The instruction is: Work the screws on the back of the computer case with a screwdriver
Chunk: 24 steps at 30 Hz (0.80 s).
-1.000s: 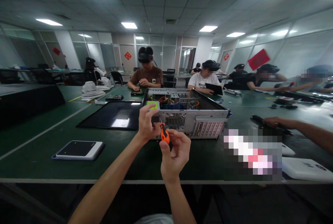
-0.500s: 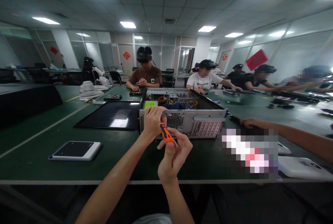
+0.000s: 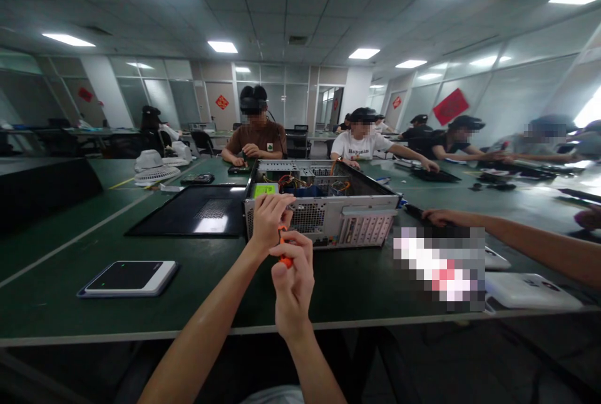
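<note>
An open computer case [image 3: 361, 207] lies on its side, its rear panel with slot covers facing me. My right hand [image 3: 295, 288] grips an orange-and-black screwdriver [image 3: 286, 260] by its handle, most of it covered by my fingers. The screwdriver points up and away, toward the left part of the rear panel; its tip is hidden. My left hand [image 3: 268, 221] is closed just above, its fingers bent at the panel's upper left, close to the screwdriver's front end. What those fingers hold, if anything, is hidden. Inside the case are coloured cables and a part with a bright green label [image 3: 265, 190].
A black side panel [image 3: 188, 210] lies left of the case. Nearer me sits a white-and-black flat device [image 3: 129, 279]. At right, another person's hand [image 3: 439, 217] rests near a white device [image 3: 533, 291]. A white fan [image 3: 154, 172] stands back left; people sit opposite.
My right fingers have closed further around the screwdriver handle, and that hand is more upright. The view has shifted slightly, moving everything left. My left hand stays at the panel.
</note>
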### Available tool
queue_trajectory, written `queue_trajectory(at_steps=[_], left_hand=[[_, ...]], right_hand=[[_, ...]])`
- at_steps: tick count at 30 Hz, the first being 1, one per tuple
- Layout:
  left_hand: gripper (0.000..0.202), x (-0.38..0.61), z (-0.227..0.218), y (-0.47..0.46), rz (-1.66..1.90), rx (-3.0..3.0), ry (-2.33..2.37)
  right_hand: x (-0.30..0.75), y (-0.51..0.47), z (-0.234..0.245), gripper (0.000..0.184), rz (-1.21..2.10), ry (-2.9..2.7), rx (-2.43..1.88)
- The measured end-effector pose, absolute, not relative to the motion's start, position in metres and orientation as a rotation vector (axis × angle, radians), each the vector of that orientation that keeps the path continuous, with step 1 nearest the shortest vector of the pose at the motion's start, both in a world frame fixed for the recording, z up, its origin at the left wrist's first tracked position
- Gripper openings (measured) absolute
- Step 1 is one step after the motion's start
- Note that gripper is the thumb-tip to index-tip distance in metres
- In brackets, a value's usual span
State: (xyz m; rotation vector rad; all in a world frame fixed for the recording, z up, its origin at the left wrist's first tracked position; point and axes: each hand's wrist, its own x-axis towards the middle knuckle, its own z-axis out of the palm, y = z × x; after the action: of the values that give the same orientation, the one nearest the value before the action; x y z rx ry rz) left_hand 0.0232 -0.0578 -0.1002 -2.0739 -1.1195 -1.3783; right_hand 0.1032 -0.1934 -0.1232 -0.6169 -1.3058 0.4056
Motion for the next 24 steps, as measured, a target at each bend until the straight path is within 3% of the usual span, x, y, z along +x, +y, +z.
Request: queue_trajectory(at_steps=[4, 8, 24], left_hand=[[0.035, 0.023, -0.101, -0.055, -1.382, -2.062, -1.113], [0.036, 0.024, -0.102, -0.056, -1.407, -2.043, -1.095], [0.034, 0.023, -0.103, -0.05, -1.501, -1.921, -0.827]], right_hand=[[0.098, -0.19, -0.124, 0.021, 0.416, -1.292, -0.59], [0.097, -0.184, -0.124, 0.033, 0.391, -1.124, -0.533], [0.097, -0.182, -0.131, 0.017, 0.239, -1.112, -0.523]])
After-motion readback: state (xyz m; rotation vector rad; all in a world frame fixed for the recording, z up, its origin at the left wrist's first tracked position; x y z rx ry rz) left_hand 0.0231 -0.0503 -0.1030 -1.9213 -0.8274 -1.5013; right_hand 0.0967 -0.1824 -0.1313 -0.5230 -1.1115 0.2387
